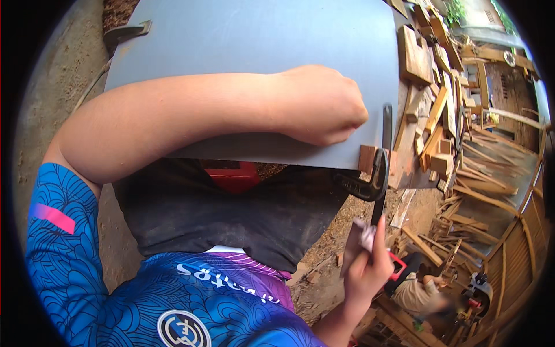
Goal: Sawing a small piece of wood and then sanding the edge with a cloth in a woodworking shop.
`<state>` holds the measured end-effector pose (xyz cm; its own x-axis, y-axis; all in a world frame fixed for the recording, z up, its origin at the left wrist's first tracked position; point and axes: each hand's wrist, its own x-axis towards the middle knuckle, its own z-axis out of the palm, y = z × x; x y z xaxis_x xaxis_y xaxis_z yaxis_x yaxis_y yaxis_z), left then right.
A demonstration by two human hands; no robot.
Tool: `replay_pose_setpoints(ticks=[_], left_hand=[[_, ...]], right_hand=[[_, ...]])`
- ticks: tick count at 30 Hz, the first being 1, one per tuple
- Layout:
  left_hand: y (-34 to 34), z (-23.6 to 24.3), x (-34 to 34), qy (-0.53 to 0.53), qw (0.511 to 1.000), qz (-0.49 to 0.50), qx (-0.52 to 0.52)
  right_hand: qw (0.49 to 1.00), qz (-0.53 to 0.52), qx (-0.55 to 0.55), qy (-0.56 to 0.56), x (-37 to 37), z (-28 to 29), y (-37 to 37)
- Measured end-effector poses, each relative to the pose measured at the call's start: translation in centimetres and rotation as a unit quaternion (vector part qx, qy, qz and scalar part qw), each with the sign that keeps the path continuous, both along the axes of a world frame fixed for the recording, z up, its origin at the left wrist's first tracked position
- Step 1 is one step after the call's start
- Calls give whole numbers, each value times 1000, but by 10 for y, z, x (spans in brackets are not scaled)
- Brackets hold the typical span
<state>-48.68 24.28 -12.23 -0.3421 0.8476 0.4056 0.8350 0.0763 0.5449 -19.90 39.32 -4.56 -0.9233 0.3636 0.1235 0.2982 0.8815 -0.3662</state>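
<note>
A grey-blue flat panel [243,34] lies in front of me. Across it reaches my left forearm, and my left hand [326,107] rests on the panel in a closed fist. Its fingertips are curled under, so anything inside is hidden. At the panel's near right corner sits a black bar clamp [378,173] with a small wooden block [366,159] by its jaw. Beside the lower end of the clamp's bar, my right hand [370,269] is closed on a crumpled pale cloth [365,234]. Whether it also grips the bar, I cannot tell.
Another clamp [127,32] holds the panel's far left edge. Wood offcuts [430,115] are piled along the right side. Beneath the panel shows a red object [234,175]. Farther right, a person [416,295] sits among timber and tools.
</note>
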Motion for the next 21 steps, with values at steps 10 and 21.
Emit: replay_pose_setpoints(ticks=[10,21], left_hand=[[2,-3,3,-13,999,-23,-25],[5,-3,-1,-17,999,-42,3]], right_hand=[[997,-4,57,-43,-59,-10,8],[1000,-7,6,-10,-24,-4,6]])
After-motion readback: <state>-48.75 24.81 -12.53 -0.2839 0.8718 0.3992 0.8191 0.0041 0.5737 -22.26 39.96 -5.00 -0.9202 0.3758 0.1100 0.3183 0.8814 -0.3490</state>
